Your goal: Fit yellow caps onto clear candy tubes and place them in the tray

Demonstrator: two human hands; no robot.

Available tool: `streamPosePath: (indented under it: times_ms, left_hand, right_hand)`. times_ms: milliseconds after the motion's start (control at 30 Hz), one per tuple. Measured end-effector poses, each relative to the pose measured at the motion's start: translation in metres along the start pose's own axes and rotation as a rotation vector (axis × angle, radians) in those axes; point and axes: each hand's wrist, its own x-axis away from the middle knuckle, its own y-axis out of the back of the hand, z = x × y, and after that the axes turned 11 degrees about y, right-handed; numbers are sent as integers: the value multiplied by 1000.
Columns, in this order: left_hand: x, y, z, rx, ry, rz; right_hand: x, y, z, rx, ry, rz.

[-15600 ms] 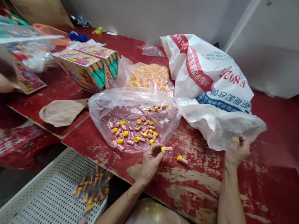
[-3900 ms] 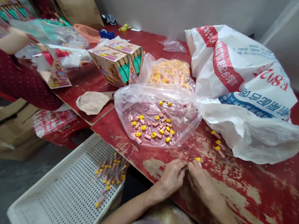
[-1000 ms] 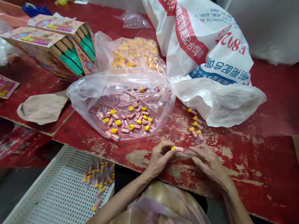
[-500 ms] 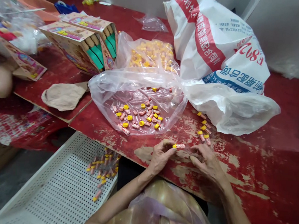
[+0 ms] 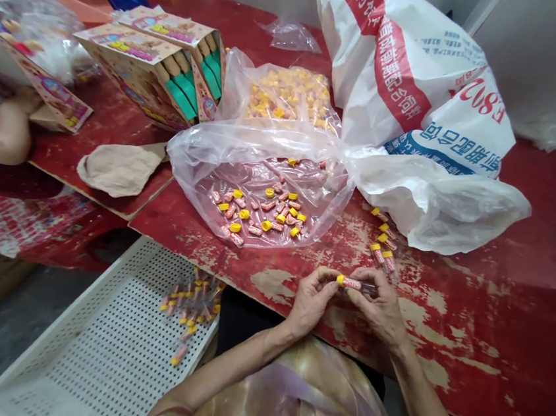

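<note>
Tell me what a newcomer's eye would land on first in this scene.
Probably the big white sack with red and blue print, slumped at the back right of the worn red table. Next, the clear plastic bag of yellow caps and pink tubes at centre. Then, at the near edge, the left hand and right hand pinching one yellow-capped tube between them.

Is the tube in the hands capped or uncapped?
Capped: a yellow cap sits on the tube, at the left hand end.

a white printed sack [image 5: 419, 97], printed cartons [image 5: 144, 61] and a perforated white tray [image 5: 93, 361].
</note>
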Motion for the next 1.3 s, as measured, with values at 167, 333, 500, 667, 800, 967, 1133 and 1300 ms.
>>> streamPosePath:
  times_ms: [167, 333, 500, 667, 800, 967, 1133, 1300]
  left_hand:
    - [-4, 0, 3, -330, -39, 42]
    - [-8, 3, -5, -830, -327, -15]
    - [-13, 15, -16, -762, -394, -176]
    - [-16, 16, -23, -678, -440, -245]
    - [-36, 24, -44, -750, -584, -334]
    - [-102, 57, -94, -1011, -686, -595]
    - [-176, 76, -140, -1201, -537, -744]
    - [-219, 86, -167, -1200, -436, -760]
  right_hand:
    - [-3, 8, -4, 255, 145, 227]
    - [0, 13, -17, 420, 149, 428]
    - [-1, 7, -18, 480, 170, 442]
    - [1, 5, -9, 508, 211, 330]
    - [-2, 0, -18, 373, 229, 207]
    - [-9, -19, -38, 552, 532, -24]
    - [-10, -26, -32, 743, 609, -79]
    - [-11, 8, -41, 883, 693, -125]
